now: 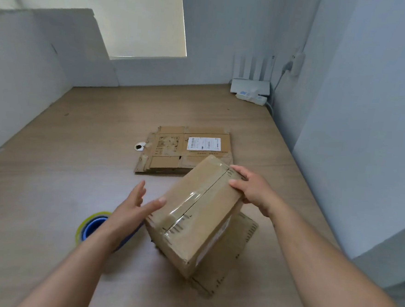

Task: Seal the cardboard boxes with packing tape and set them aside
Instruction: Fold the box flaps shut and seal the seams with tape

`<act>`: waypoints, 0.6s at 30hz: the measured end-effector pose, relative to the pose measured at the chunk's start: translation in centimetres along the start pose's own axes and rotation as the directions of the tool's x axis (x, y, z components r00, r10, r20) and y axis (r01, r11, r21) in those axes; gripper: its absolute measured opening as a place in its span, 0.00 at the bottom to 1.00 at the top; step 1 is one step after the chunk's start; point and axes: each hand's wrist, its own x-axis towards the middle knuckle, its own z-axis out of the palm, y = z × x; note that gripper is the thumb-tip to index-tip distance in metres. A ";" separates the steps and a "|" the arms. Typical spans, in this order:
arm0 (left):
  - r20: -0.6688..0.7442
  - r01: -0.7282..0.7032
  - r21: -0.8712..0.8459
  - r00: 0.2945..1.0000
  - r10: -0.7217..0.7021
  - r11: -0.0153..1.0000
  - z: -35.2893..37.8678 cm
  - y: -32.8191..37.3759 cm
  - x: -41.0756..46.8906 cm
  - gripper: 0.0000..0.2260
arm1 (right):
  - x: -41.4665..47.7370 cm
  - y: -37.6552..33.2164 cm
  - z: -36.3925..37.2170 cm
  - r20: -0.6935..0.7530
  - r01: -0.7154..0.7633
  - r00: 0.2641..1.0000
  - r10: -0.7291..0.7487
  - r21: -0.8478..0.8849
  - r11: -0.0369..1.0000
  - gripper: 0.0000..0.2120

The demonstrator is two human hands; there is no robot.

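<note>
A closed brown cardboard box with clear tape along its top seam is tilted above a flattened cardboard piece on the wooden table. My right hand grips the box's far right end, fingers curled over the top edge. My left hand is open, fingers straight, its thumb touching the box's left side. A roll of packing tape with a blue core lies on the table, partly hidden by my left wrist.
Another flattened cardboard box with a white shipping label lies further back on the wooden table. A small white ring sits by its left edge. A router and power strip stand at the back right corner. Walls bound the table.
</note>
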 end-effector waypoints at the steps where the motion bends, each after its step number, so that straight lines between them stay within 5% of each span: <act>1: 0.046 0.010 0.032 0.999 -0.012 0.999 0.3 0.2 -0.1 0.38 | 0.2 -0.2 0.4 0.011 0.009 1.000 -0.009 -0.009 1.000 0.24; 6: 0.053 0.111 0.099 0.992 -0.116 0.989 1.7 -1.1 -0.6 0.21 | 1.5 1.3 4.0 -0.071 -0.006 0.997 0.013 0.091 0.996 0.52; 11: -0.166 0.081 -0.055 0.982 -0.089 0.995 0.8 -2.8 -1.2 0.15 | -1.4 2.7 7.0 -0.063 -0.132 0.988 0.141 0.131 0.983 0.42; 15: -0.253 0.074 -0.091 0.963 -0.095 0.993 0.7 -3.7 -1.5 0.19 | -2.7 5.1 9.9 0.077 -0.360 0.931 0.357 0.031 0.932 0.63; 18: -0.283 0.043 -0.102 0.957 -0.070 0.994 0.9 -4.0 -1.4 0.20 | -2.6 4.7 10.0 0.075 -0.416 0.908 0.412 0.035 0.909 0.63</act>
